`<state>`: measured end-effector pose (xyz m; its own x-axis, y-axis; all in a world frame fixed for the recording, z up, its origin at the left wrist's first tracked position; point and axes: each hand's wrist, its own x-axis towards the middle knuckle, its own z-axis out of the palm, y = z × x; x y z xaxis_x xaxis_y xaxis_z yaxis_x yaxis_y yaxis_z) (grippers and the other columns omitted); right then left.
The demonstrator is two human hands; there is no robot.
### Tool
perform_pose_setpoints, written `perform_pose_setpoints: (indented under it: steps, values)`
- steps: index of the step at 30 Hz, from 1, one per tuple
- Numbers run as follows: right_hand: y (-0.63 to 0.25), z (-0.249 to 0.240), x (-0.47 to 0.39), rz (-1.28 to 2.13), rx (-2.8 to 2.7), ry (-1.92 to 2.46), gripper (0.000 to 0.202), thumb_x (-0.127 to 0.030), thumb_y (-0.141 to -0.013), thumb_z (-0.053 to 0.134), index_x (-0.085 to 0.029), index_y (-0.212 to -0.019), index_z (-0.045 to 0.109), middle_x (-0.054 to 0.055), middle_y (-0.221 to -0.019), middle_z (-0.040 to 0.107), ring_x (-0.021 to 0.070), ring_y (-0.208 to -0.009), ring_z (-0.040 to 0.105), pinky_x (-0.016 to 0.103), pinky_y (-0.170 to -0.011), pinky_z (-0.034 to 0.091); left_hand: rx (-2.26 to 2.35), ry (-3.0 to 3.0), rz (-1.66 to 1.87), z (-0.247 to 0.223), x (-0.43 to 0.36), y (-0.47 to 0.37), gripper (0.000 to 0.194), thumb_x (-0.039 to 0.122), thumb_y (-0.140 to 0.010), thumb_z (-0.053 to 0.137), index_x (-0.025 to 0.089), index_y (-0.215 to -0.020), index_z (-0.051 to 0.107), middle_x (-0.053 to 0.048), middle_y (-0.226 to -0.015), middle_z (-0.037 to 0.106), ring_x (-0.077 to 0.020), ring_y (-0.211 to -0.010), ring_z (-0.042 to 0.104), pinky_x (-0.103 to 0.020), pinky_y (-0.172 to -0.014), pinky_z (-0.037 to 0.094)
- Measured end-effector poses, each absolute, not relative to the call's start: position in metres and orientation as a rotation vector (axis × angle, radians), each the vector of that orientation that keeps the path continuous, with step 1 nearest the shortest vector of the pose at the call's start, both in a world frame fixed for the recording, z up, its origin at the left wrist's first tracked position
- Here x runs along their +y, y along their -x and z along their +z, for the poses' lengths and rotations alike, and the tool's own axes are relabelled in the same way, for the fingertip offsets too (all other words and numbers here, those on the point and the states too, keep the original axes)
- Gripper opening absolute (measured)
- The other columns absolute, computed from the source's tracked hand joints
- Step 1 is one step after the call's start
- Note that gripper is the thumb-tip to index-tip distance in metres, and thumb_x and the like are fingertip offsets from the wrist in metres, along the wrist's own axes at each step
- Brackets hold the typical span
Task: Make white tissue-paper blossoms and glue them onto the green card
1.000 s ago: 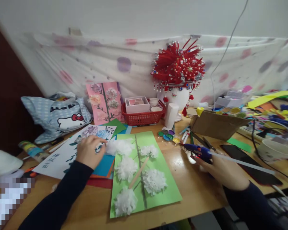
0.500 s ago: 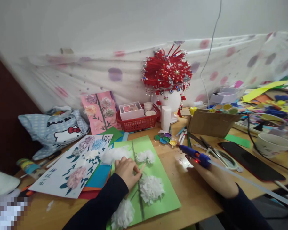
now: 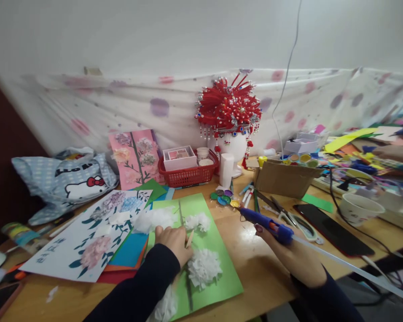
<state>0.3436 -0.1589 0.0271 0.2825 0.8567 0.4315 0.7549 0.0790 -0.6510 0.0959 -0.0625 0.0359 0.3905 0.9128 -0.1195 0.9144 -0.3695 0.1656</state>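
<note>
My right hand (image 3: 297, 259) grips a blue hot glue gun (image 3: 267, 223) with a long clear glue stick out of its back. The nozzle points left, above the bare wood and apart from the paper. My left hand (image 3: 173, 243) is closed around a thin wooden stick (image 3: 190, 239), whose tip shows beside the fingers. Under that hand lies a green sheet (image 3: 226, 277) with a dark painted stem. White crumpled-paper flowers are on it: a full one (image 3: 204, 268) near my fingers, a smaller one (image 3: 197, 222) above, a wide one (image 3: 156, 219) at the left, another partly hidden below.
A finished flower picture (image 3: 67, 255) lies at the left before a checked bag (image 3: 63, 179). Behind are a red basket (image 3: 188, 176) and a red beaded headdress (image 3: 230, 107). Scissors (image 3: 298, 219), a phone (image 3: 334, 230) and a paper cup (image 3: 361, 208) with a cable stand right.
The view has shifted slightly to the right. My left hand has turned and the stick in it stands more upright. My right hand still grips the glue gun.
</note>
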Motion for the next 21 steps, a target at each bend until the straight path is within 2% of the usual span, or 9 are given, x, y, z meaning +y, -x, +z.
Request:
perform_pose_setpoints:
  steps: [4, 7, 10, 16, 21]
  values:
    - [-0.335, 0.041, -0.159, 0.138, -1.539, 1.671, 0.026, -0.043, -0.078, 0.055, -0.02, -0.083, 0.065, 0.003, -0.069, 0.066, 0.0185, -0.06, 0.06, 0.027, -0.053, 0.047, 1.569, -2.464, 0.022, 0.041, -0.062, -0.092, 0.014, 0.022, -0.065, 0.048, 0.02, -0.061, 0.062, -0.008, -0.075, 0.069, -0.0308, -0.089, 0.059, -0.045, -0.081, 0.028]
    - [-0.325, 0.054, -0.156, 0.169, -1.616, 1.658, 0.026, -0.043, -0.078, 0.055, -0.019, -0.08, 0.065, 0.003, -0.065, 0.064, 0.0173, -0.057, 0.058, 0.026, -0.052, 0.046, 1.532, -2.371, 0.175, 0.055, -0.057, -0.077, 0.017, 0.028, -0.07, 0.047, 0.022, -0.067, 0.064, -0.002, -0.073, 0.068, -0.0243, -0.086, 0.06, -0.038, -0.079, 0.03]
    - [-0.314, 0.06, -0.15, 0.23, -1.679, 1.644, 0.028, -0.045, -0.08, 0.052, -0.02, -0.077, 0.064, 0.003, -0.063, 0.063, 0.017, -0.058, 0.058, 0.026, -0.053, 0.046, 1.517, -2.3, 0.214, 0.063, -0.047, -0.046, 0.018, 0.034, -0.071, 0.048, 0.022, -0.068, 0.062, 0.001, -0.071, 0.066, -0.0184, -0.074, 0.059, -0.031, -0.071, 0.032]
    - [-0.291, 0.049, -0.129, 0.291, -1.818, 1.773, 0.036, -0.052, -0.08, 0.049, -0.019, -0.071, 0.059, 0.003, -0.06, 0.061, 0.016, -0.055, 0.056, 0.027, -0.052, 0.045, 1.356, -2.183, 0.142, 0.032, -0.028, 0.013, 0.018, 0.034, -0.067, 0.048, 0.018, -0.065, 0.056, 0.001, -0.061, 0.06, -0.0144, -0.059, 0.054, -0.023, -0.054, 0.031]
    - [-0.275, 0.047, -0.118, 0.264, -1.874, 1.825, 0.04, -0.054, -0.08, 0.047, -0.019, -0.062, 0.053, 0.003, -0.057, 0.059, 0.0151, -0.053, 0.053, 0.027, -0.051, 0.042, 1.402, -2.06, 0.008, 0.017, -0.029, 0.034, 0.016, 0.032, -0.07, 0.044, 0.019, -0.062, 0.05, 0.002, -0.049, 0.055, -0.0141, -0.049, 0.052, -0.023, -0.051, 0.029]
